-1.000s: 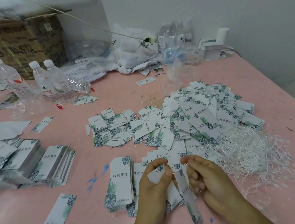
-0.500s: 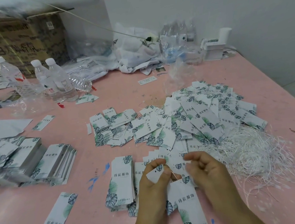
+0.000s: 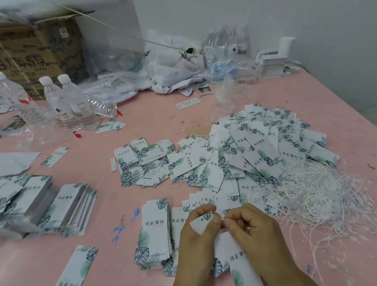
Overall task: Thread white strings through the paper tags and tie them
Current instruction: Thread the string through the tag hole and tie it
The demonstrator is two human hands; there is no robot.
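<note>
My left hand pinches the top of a white paper tag with a leaf print and a punched hole. My right hand is close beside it, fingertips pinched together at the tag's edge on what looks like a thin white string; the string itself is barely visible. A longer tag hangs below between the hands. A tangle of white strings lies to the right. A big heap of tags is spread beyond the hands, and a neat stack of tags lies just left of them.
Stacks of tags lie at the left on the pink table, with one loose tag in front. Water bottles, a cardboard box and plastic bags crowd the far edge by the wall.
My right hand has moved in toward the left, so the fingertips now meet at the tag's top. The long tag below has turned flat, showing its printed face.
</note>
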